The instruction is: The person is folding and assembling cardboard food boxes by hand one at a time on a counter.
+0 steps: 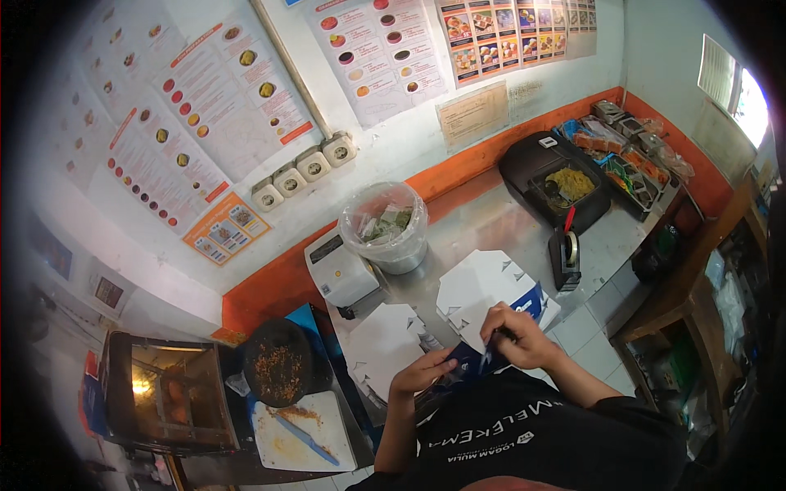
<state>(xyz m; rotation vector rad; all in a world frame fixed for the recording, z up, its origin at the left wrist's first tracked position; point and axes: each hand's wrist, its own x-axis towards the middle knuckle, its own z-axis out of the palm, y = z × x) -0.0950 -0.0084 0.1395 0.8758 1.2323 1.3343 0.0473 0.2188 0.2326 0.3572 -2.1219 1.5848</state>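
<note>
My left hand [420, 372] and my right hand [516, 335] hold a flat blue and white cardboard box blank [467, 357] between them, close to my chest. The left hand grips its left edge, the right hand pinches its upper right part. Just beyond my hands lie two stacks of flat white box blanks, one stack [489, 286] to the right and another [383, 345] to the left, on a steel counter [483, 225].
A clear plastic tub [386, 225] and a white label printer [339, 268] stand behind the stacks. A black tape dispenser [566, 255] and black fryer [557, 184] sit right. At left are a black pan [278, 362], a white cutting board with knife [301, 432], and a glass warmer [168, 393].
</note>
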